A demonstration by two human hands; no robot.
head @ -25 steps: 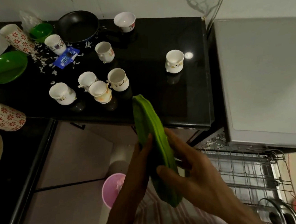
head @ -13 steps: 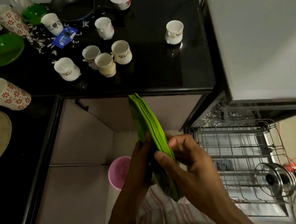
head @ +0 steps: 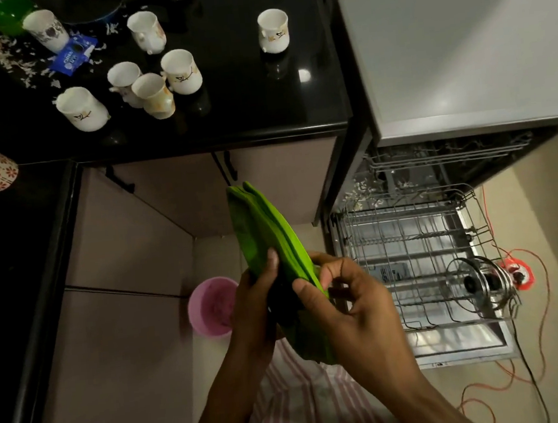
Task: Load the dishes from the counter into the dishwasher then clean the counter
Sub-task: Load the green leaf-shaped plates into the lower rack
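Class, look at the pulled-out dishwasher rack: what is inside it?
The rack holds one steel lid standing on edge near its right front corner. Its near-left corner is hidden behind the right hand and green plates.

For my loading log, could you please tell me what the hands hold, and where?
Both hands hold a stack of green plastic plates on edge: left hand and right hand pinch its lower half.
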